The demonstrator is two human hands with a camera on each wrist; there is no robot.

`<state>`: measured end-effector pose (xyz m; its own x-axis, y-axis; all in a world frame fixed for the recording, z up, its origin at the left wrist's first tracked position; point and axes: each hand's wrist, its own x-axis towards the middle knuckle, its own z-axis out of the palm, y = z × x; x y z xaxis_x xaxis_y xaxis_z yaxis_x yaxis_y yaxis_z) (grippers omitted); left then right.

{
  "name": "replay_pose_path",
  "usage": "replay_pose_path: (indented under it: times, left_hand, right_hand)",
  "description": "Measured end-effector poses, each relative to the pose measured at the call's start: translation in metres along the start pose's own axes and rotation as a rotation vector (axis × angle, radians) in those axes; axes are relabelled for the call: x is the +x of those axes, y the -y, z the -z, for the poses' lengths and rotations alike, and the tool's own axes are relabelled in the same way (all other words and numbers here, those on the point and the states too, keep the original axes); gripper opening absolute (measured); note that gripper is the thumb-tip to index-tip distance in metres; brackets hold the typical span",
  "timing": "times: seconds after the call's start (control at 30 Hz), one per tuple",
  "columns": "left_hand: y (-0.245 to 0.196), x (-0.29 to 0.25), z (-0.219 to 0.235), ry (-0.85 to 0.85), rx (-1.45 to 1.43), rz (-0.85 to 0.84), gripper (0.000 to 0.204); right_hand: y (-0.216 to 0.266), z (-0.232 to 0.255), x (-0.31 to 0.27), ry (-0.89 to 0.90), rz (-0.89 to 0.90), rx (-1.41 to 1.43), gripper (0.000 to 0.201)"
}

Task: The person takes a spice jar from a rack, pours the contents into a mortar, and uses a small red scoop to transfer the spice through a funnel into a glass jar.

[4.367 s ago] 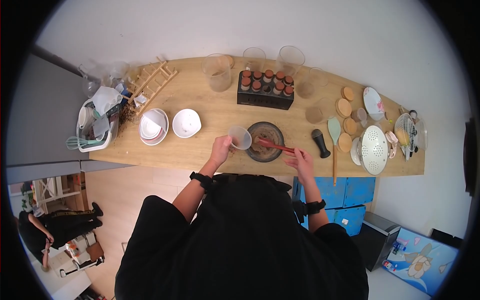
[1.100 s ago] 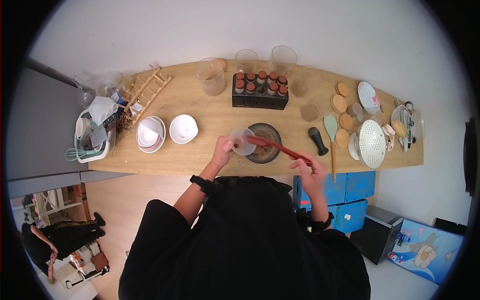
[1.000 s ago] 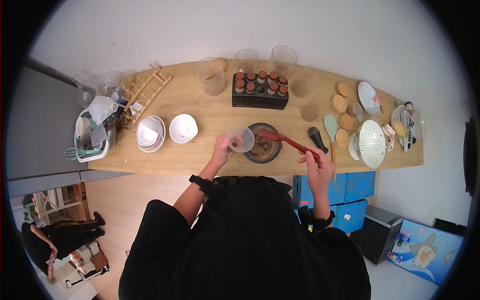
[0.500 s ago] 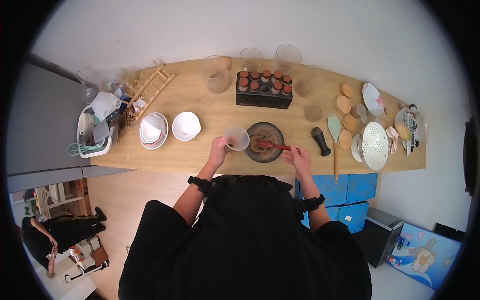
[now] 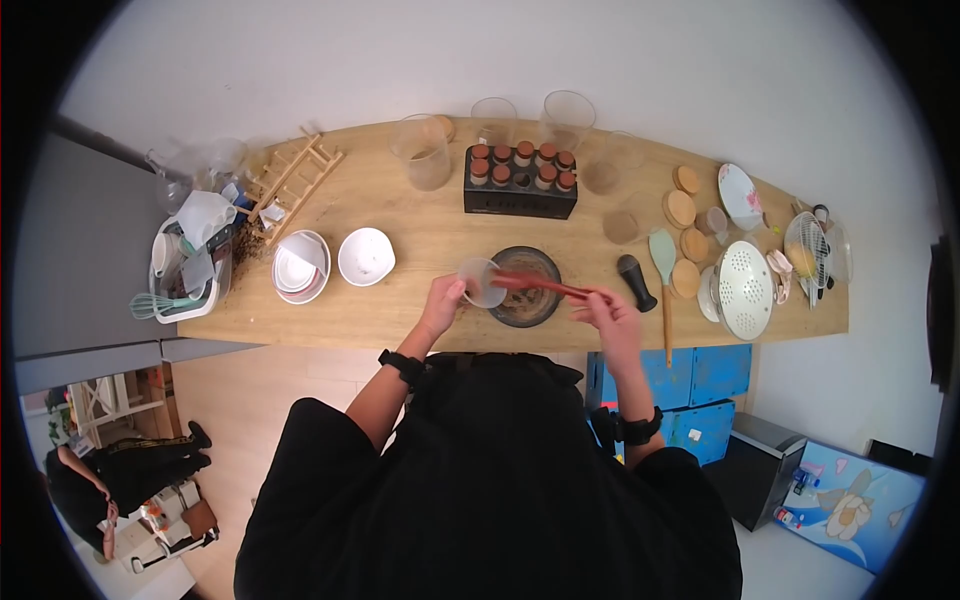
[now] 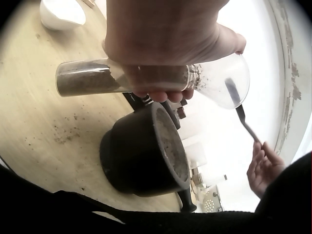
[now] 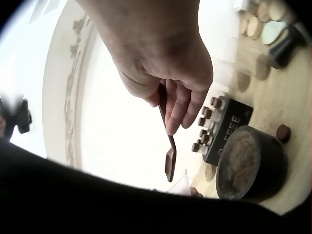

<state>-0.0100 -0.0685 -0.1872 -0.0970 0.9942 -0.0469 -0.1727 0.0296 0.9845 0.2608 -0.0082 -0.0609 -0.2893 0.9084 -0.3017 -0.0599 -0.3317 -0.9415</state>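
My left hand [image 5: 440, 303] grips a glass vial [image 6: 85, 78] partly filled with brown powder. A translucent funnel [image 6: 222, 80] sits in the vial's neck, and the thumb lies at the funnel's rim. Between the fingers and thumb of my right hand [image 5: 617, 328] is the handle of a reddish-brown spoon [image 7: 170, 163]. The spoon's head overlaps the funnel's mouth and shows through its wall in the left wrist view. Just right of the funnel stands a dark mortar [image 6: 139, 151], with brown powder [image 7: 240, 163] inside.
Behind the mortar is a black rack [image 5: 520, 203] of brown-capped vials. A black pestle [image 5: 636, 283] and a mint spatula [image 5: 663, 255] lie to the right, near wooden lids and a white colander [image 5: 745, 285]. White bowls [image 5: 367, 257] stand left. A brown cap [image 7: 283, 132] lies by the mortar.
The spoon dipped into the mortar half a second ago and has since moved left, up to the funnel. The left hand keeps its grip on the vial, near the same place.
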Motion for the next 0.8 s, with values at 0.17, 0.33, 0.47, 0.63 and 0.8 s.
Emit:
replay_pose_path:
  times: [0.17,0.33,0.47,0.63,0.8]
  left_hand:
    - [-0.015,0.005,-0.011,-0.012,0.01,-0.096,0.061]
    - [-0.011,0.001,-0.005,-0.031,-0.064,-0.043,0.06]
    - [-0.007,-0.002,-0.002,-0.055,-0.125,0.01,0.059]
    - [-0.004,-0.005,0.003,-0.084,-0.122,0.018,0.058]
    - [0.001,-0.009,0.007,-0.075,-0.118,0.022,0.058]
  right_hand:
    - [0.021,-0.02,-0.017,0.125,0.284,-0.376,0.019]
    - [0.014,-0.002,-0.005,-0.141,0.354,-0.555,0.018]
    - [-0.034,-0.001,0.019,-0.048,0.445,-0.805,0.018]
    - [-0.045,-0.003,0.022,0.082,0.661,-0.942,0.02]
    - [-0.028,0.01,0.03,0.066,0.672,-1.127,0.018]
